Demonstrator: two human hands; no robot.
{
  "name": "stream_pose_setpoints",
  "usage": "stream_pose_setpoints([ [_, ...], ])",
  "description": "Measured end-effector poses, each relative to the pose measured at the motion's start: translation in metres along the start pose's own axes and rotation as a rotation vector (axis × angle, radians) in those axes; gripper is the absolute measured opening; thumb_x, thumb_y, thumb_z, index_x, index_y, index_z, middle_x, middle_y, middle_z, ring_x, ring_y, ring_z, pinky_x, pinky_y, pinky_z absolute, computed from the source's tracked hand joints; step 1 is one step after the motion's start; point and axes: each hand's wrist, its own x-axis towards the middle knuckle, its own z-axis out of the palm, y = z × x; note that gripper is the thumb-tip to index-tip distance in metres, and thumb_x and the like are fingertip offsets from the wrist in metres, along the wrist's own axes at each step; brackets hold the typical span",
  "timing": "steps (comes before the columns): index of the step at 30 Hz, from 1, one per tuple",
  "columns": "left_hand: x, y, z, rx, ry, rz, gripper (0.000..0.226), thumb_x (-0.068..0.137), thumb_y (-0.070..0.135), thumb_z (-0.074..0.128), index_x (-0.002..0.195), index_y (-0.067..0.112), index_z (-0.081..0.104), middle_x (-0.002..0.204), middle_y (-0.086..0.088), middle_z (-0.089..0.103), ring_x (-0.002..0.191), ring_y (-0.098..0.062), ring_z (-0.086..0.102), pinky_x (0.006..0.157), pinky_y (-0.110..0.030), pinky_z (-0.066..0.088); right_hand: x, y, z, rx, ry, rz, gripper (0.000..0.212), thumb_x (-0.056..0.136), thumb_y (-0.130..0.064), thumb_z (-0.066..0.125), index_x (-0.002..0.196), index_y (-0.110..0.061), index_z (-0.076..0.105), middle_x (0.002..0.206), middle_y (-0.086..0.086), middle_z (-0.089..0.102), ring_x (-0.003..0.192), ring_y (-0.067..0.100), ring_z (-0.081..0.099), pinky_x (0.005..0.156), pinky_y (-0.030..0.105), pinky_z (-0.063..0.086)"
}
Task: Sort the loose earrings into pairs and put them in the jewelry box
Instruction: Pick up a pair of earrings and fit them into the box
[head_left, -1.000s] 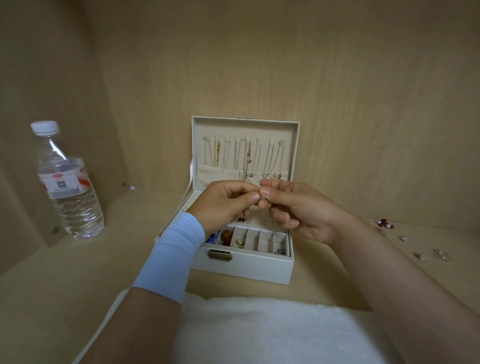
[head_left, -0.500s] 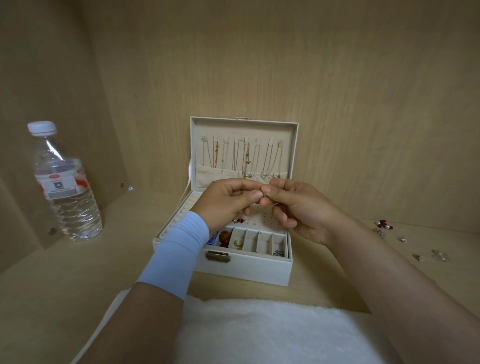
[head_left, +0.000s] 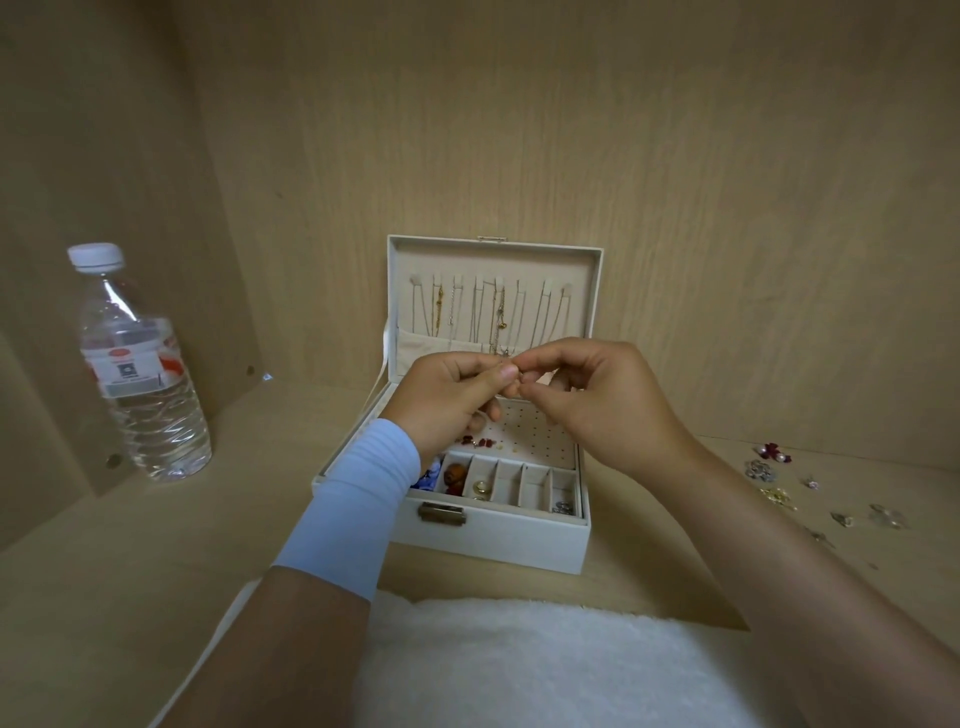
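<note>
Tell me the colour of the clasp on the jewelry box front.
Dull bronze: the clasp stands out against the white jewelry box. The head view shows it.

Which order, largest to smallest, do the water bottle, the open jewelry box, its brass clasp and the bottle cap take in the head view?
1. open jewelry box
2. water bottle
3. bottle cap and brass clasp: they look about alike, and the clasp is nearer the camera, so I do not rank them.

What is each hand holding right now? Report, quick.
Left hand: fingers curled, pinching a tiny item, too small to identify.
Right hand: pinching the same tiny item, above the jewelry box.
</note>
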Motion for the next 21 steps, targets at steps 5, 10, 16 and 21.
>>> stream_pose_setpoints([
  [5,-0.002,-0.001,0.002,0.004,-0.056,-0.017,0.018,0.097,0.019,0.061,0.083,0.015,0.072,0.057,0.011,0.064,0.047,-0.001,0.051,0.05,-0.016,0.044,0.001,0.005,-0.006,-0.194,0.052,-0.206,0.013,0.078,-0.015,0.083,0.088,-0.022,0.079,0.081,-0.011,0.068,0.067,0.012,0.059,0.065,0.016,0.047],
  [10,-0.002,-0.002,0.002,0.004,-0.062,-0.041,0.017,0.096,0.022,0.061,0.086,0.016,0.073,0.058,0.01,0.064,0.046,-0.001,0.05,0.05,-0.016,0.043,-0.001,0.007,-0.01,-0.22,0.015,-0.223,0.005,0.08,-0.021,0.081,0.084,-0.019,0.079,0.074,-0.013,0.068,0.063,0.007,0.059,0.061,0.012,0.043],
  [16,0.001,-0.008,-0.002,0.103,0.041,0.026,0.017,0.096,0.021,0.061,0.102,0.021,0.077,0.067,0.013,0.063,0.057,-0.006,0.052,0.053,-0.017,0.047,-0.007,0.024,-0.014,-0.458,-0.249,-0.007,0.006,0.082,-0.028,0.079,0.077,-0.029,0.075,0.073,-0.018,0.069,0.072,-0.002,0.063,0.071,0.027,0.055],
  [21,-0.001,-0.012,0.0,0.103,-0.012,0.016,0.02,0.097,0.014,0.059,0.104,0.023,0.075,0.073,0.01,0.067,0.058,-0.007,0.055,0.052,-0.015,0.044,-0.01,0.022,-0.014,-0.54,-0.291,-0.06,0.011,0.081,-0.029,0.078,0.074,-0.031,0.07,0.071,-0.022,0.065,0.072,-0.003,0.061,0.065,0.021,0.049],
])
